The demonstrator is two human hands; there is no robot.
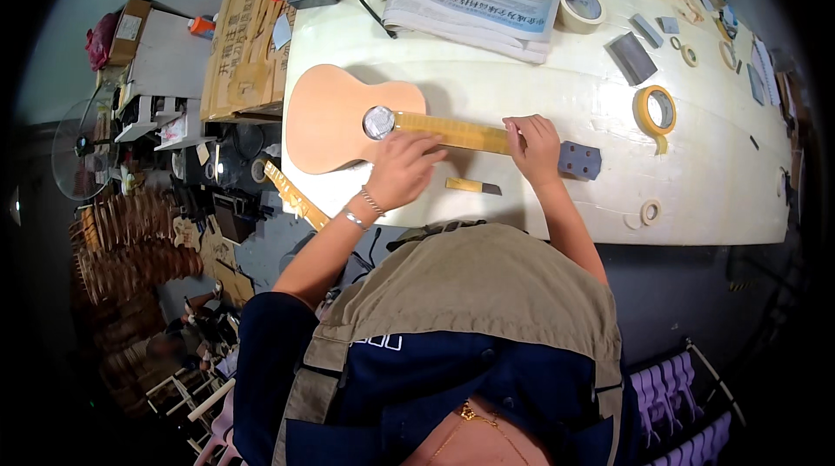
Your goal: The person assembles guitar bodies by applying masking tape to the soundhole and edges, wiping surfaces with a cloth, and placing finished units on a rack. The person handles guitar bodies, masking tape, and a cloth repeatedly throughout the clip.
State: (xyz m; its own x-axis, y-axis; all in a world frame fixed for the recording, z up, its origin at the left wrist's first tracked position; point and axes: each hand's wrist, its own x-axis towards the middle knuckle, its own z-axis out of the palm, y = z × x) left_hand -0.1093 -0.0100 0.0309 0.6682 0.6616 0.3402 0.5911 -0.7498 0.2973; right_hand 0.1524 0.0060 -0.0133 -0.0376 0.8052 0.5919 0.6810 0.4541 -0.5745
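Note:
An unfinished ukulele [326, 114] with a pale wooden body lies on the white table, its neck to the right. Yellow masking tape [461, 133] covers the fretboard, and silvery material [378, 123] fills the soundhole. My left hand [404, 166] lies at the near edge of the neck by the body, fingers stretched out and slightly blurred. At the headstock end of the tape, my right hand [534, 146] has its fingers closed on the tape's end, partly hiding the neck. The dark headstock [580, 160] shows beyond it. Nearer me lies a small blade with a yellow handle [464, 184].
A folded newspaper [474, 1] lies at the back. Tape rolls [655, 111], a grey block [632, 59] and small pieces are spread on the right of the table [722, 179]. Cardboard boxes [248, 49] stand at the left, with a fan [80, 149] beyond.

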